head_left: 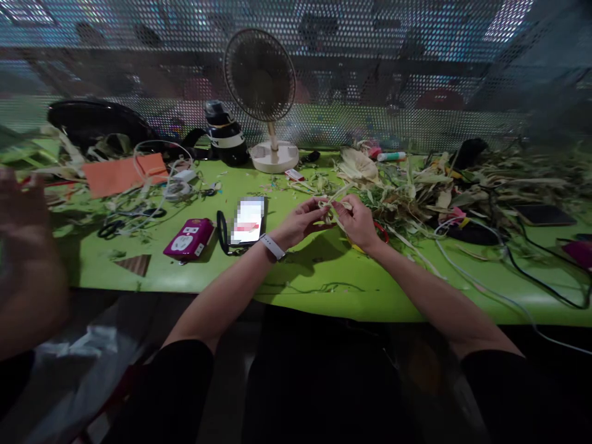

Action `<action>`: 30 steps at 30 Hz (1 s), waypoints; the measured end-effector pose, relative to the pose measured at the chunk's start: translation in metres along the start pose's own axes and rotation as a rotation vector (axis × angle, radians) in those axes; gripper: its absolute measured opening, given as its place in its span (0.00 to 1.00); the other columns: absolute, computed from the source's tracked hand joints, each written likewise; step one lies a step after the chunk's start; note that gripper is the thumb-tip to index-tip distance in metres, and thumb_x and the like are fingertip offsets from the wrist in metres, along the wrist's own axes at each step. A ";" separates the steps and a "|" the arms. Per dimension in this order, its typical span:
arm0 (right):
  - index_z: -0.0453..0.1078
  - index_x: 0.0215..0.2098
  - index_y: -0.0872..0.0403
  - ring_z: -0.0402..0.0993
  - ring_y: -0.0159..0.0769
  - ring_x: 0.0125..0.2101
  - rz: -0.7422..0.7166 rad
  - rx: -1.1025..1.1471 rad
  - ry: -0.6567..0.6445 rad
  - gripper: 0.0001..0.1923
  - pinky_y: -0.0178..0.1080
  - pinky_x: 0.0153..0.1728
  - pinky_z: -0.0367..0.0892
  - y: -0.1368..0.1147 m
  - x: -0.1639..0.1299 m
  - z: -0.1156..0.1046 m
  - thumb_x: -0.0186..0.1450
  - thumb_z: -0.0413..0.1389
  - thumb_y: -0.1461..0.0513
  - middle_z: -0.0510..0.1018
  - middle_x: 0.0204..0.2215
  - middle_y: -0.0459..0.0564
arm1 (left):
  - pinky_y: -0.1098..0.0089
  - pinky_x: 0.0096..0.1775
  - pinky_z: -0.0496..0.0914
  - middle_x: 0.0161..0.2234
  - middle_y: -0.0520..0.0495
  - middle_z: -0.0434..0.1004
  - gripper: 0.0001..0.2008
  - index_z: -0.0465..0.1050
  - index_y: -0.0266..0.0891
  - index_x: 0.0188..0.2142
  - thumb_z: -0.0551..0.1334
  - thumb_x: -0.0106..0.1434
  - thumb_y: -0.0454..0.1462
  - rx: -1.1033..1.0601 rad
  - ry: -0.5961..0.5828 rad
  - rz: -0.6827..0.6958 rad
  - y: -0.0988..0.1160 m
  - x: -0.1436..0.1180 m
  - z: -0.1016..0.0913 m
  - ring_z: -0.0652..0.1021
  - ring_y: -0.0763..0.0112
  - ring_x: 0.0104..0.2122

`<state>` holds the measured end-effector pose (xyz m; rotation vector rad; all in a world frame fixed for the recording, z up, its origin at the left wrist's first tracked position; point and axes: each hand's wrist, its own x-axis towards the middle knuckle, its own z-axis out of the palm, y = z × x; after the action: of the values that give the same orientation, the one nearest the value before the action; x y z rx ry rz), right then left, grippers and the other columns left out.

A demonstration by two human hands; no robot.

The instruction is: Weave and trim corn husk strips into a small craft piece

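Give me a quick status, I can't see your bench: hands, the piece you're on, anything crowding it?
Left hand and right hand pinching one pale husk strip above the green table. Husk pile close right, phone close left.

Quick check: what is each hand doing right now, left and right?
Left hand: closed, pinching one end of a pale husk strip.
Right hand: closed, pinching the same husk strip from the other side.
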<state>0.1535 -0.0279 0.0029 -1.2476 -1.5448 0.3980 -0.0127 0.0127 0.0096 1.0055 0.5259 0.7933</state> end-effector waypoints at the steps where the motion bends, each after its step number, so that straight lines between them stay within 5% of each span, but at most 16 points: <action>1: 0.60 0.29 0.50 0.56 0.28 0.18 0.001 0.001 0.010 0.24 0.35 0.23 0.54 0.000 0.000 0.000 0.64 0.51 0.39 0.61 0.17 0.39 | 0.64 0.45 0.75 0.30 0.55 0.74 0.14 0.74 0.40 0.39 0.72 0.53 0.37 -0.019 -0.004 -0.014 0.000 0.000 0.000 0.75 0.78 0.31; 10: 0.62 0.29 0.50 0.58 0.29 0.19 -0.054 -0.018 0.041 0.23 0.35 0.23 0.56 0.002 0.000 0.002 0.65 0.51 0.41 0.64 0.18 0.40 | 0.65 0.46 0.73 0.36 0.53 0.76 0.08 0.76 0.41 0.37 0.70 0.57 0.36 -0.001 0.021 0.011 -0.003 0.000 0.001 0.76 0.76 0.37; 19: 0.65 0.30 0.51 0.63 0.30 0.21 -0.087 -0.064 0.034 0.23 0.36 0.26 0.60 0.002 -0.001 0.001 0.66 0.50 0.41 0.68 0.20 0.42 | 0.78 0.31 0.66 0.31 0.55 0.75 0.09 0.78 0.43 0.37 0.71 0.55 0.36 0.099 0.108 -0.028 -0.003 0.002 0.000 0.72 0.81 0.28; 26: 0.69 0.33 0.52 0.64 0.30 0.22 -0.172 -0.142 0.066 0.22 0.34 0.27 0.60 0.006 0.000 0.001 0.68 0.49 0.44 0.73 0.24 0.44 | 0.73 0.39 0.71 0.31 0.53 0.77 0.10 0.79 0.40 0.36 0.72 0.53 0.36 0.035 0.114 -0.009 -0.003 0.005 0.000 0.74 0.79 0.31; 30: 0.72 0.35 0.52 0.68 0.31 0.25 -0.237 -0.208 0.036 0.22 0.34 0.29 0.61 0.012 0.001 0.000 0.69 0.49 0.45 0.77 0.29 0.48 | 0.74 0.34 0.71 0.29 0.54 0.75 0.12 0.79 0.40 0.35 0.73 0.51 0.38 0.089 0.142 -0.013 -0.002 0.004 0.000 0.73 0.81 0.27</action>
<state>0.1597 -0.0225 -0.0054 -1.2029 -1.7130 0.0616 -0.0093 0.0149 0.0076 1.0319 0.6941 0.8395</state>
